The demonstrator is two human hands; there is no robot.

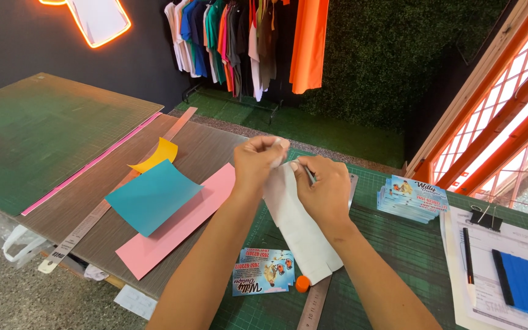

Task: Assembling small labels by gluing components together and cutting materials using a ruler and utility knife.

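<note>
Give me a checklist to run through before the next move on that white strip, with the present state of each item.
1. Both hands on the white strip: ok; left hand and right hand pinch its top end.
2. Slim tool in the right hand's fingers: cannot tell what it is.
3. Strip's lower end rests on the green cutting mat: ok.
4. Printed cards lie apart from the strip: not ok; they sit right against it.
5. Steel ruler within reach: ok.
</note>
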